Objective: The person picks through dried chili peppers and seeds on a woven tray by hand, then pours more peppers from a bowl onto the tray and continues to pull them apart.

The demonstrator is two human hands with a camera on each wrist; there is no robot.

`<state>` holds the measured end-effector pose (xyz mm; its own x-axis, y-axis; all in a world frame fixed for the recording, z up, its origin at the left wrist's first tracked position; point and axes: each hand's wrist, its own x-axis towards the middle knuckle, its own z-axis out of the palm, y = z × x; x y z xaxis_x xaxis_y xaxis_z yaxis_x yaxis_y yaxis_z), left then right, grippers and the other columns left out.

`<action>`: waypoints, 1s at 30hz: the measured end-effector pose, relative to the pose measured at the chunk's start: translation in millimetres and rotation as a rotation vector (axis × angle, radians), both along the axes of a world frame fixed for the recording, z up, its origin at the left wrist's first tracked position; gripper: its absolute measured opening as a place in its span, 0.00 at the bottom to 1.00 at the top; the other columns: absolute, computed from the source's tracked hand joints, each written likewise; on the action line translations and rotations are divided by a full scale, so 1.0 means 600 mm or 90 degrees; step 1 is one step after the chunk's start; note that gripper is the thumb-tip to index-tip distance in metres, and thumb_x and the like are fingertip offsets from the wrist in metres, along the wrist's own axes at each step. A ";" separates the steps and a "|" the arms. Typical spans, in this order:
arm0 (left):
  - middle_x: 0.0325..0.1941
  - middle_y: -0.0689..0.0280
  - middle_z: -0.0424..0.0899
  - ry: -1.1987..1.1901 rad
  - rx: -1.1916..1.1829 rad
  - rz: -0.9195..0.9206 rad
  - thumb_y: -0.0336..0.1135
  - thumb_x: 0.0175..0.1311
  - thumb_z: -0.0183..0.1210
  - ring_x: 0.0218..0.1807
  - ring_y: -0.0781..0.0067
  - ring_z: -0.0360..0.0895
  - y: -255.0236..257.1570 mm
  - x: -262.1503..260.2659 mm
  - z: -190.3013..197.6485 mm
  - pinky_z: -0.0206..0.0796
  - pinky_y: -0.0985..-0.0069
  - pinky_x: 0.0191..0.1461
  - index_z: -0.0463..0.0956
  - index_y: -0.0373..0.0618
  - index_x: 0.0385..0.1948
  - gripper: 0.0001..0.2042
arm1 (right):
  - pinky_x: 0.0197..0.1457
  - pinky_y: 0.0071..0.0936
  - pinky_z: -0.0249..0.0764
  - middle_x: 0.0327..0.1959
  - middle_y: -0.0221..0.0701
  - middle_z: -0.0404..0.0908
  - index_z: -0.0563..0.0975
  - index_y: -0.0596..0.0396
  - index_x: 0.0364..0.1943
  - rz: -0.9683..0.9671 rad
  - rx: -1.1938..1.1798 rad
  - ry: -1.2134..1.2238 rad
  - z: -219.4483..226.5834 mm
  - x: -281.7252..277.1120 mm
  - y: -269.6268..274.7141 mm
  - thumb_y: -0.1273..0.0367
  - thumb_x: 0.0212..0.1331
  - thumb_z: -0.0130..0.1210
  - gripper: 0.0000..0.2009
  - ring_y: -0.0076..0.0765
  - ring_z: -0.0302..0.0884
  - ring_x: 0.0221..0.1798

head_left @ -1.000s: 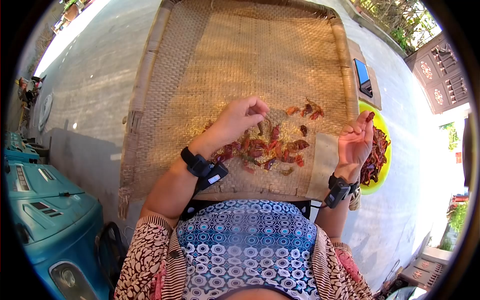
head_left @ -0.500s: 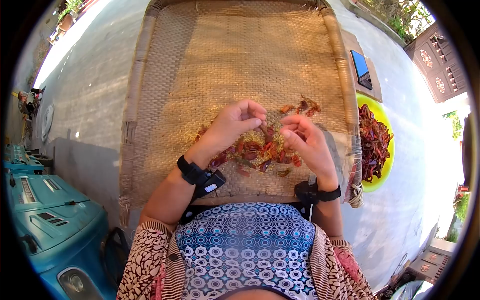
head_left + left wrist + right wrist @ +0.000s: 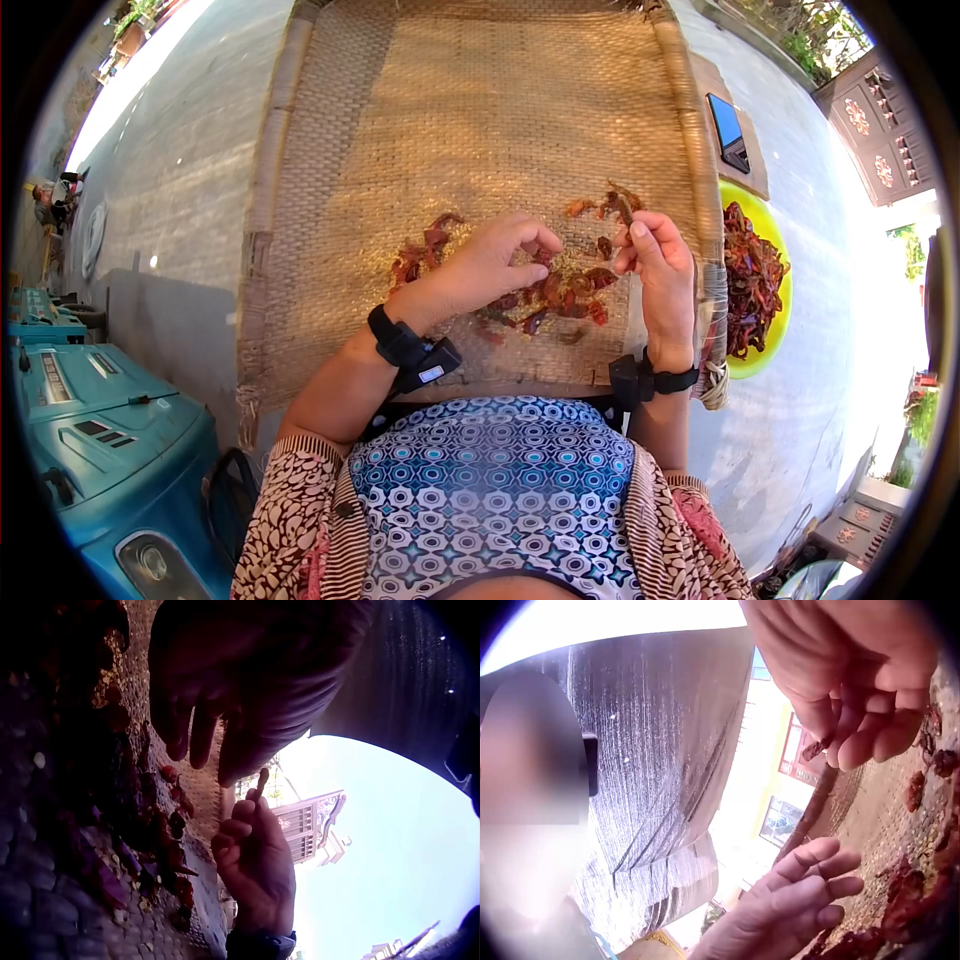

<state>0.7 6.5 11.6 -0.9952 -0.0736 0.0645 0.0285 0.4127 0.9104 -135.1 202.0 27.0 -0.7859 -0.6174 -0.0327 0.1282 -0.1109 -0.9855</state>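
Dried red chillies (image 3: pixel 560 295) and pale seeds lie scattered over a woven tray (image 3: pixel 480 130) before me. My left hand (image 3: pixel 500 262) hovers over this pile, fingers loosely bent and apart from the thumb. In the right wrist view the left hand (image 3: pixel 784 907) holds nothing. To its right, my right hand (image 3: pixel 660 270) pinches a dried chilli (image 3: pixel 626 208) between thumb and fingers above the tray's right side. The chilli (image 3: pixel 262 780) sticks up from the fingertips in the left wrist view; the right wrist view shows its dark, wrinkled end (image 3: pixel 814 750).
A yellow-green basin (image 3: pixel 782 310) heaped with dried chillies (image 3: pixel 750 275) stands beyond the tray's right rim (image 3: pixel 705 190). Behind it a phone (image 3: pixel 728 133) lies on cardboard. A teal vehicle (image 3: pixel 120 430) stands at the left.
My right hand came in from above the basin to the left hand, then drew back right with a chilli pinched in it. The left hand has shifted slightly right and down.
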 end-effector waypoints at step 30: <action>0.36 0.64 0.78 -0.008 0.058 0.035 0.29 0.62 0.59 0.37 0.71 0.76 0.025 0.000 -0.007 0.69 0.75 0.42 0.75 0.42 0.37 0.05 | 0.35 0.16 0.72 0.30 0.25 0.80 0.76 0.58 0.45 0.091 0.142 0.075 -0.015 0.037 -0.020 0.72 0.65 0.55 0.07 0.17 0.75 0.32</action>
